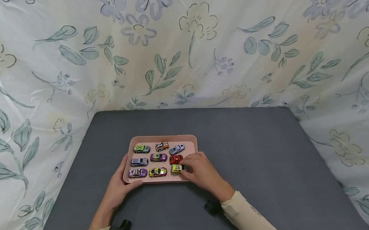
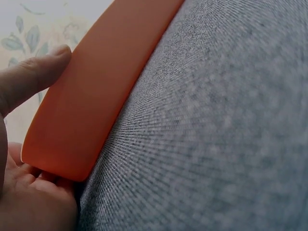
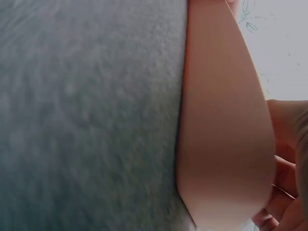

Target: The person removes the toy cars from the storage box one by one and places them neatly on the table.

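A shallow pink tray (image 1: 189, 141) lies on the grey table with several small toy cars in rows in it. My left hand (image 1: 116, 187) grips its near left corner, thumb along the front rim and fingers at the left side; the left wrist view shows the tray's outer wall (image 2: 91, 86) between them. With thumb and fingers, my right hand (image 1: 205, 171) pinches a yellow toy car (image 1: 175, 168) at the tray's near right corner. Just behind it sits a red toy car (image 1: 175, 159), partly covered by the fingers. In the right wrist view, the tray wall hides the car.
A silver-blue toy car (image 1: 176, 149) sits askew at the back right of the tray. Purple (image 1: 158, 157) and green (image 1: 142, 148) toy cars are among the others. Around the tray extends the grey tabletop (image 1: 245, 142), with a flowered curtain (image 1: 180, 57) behind it and at both sides.
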`<action>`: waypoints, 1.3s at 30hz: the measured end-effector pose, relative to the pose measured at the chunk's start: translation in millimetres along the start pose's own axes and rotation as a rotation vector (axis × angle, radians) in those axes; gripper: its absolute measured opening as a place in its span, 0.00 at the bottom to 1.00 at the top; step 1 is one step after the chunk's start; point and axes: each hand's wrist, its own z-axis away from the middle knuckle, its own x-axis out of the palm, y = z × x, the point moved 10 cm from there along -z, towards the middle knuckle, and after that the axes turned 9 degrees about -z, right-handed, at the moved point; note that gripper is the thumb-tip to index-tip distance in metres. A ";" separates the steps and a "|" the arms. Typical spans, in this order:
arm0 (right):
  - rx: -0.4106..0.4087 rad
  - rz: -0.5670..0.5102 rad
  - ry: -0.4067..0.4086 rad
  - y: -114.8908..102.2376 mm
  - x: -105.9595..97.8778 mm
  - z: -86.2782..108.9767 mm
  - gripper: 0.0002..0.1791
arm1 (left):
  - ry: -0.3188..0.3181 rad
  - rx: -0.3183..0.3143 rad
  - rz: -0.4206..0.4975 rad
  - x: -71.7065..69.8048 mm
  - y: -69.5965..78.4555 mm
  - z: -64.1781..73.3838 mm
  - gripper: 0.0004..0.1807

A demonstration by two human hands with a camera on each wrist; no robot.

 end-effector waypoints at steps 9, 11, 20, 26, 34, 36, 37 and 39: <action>-0.020 -0.021 0.077 1.1 -26.3 9.5 0.13 | 0.004 -0.018 -0.022 -1.5 -2.7 -3.1 0.66; -0.031 -0.038 0.095 1.7 -31.6 11.9 0.14 | 0.004 -0.019 -0.023 -1.5 -2.6 -3.7 0.66; 0.001 -0.044 0.111 9.3 -45.6 19.2 0.14 | 0.007 -0.026 -0.022 -3.9 -1.0 -4.2 0.66; 0.024 -0.031 0.145 13.5 -59.4 22.7 0.15 | 0.008 -0.046 -0.038 -4.9 1.6 -4.5 0.66; 0.074 -0.001 0.166 26.5 -71.3 36.2 0.14 | 0.007 -0.058 -0.055 -4.9 -0.9 -4.7 0.66; 0.099 0.000 0.168 30.0 -74.1 41.0 0.14 | 0.004 -0.060 -0.054 -4.6 -1.4 -3.9 0.66; 0.111 0.000 0.169 31.4 -75.4 43.3 0.15 | 0.004 -0.059 -0.052 -4.6 -1.2 -3.6 0.66; 0.125 0.001 0.171 33.8 -77.7 47.6 0.15 | 0.004 -0.061 -0.051 -4.8 -1.1 -2.7 0.66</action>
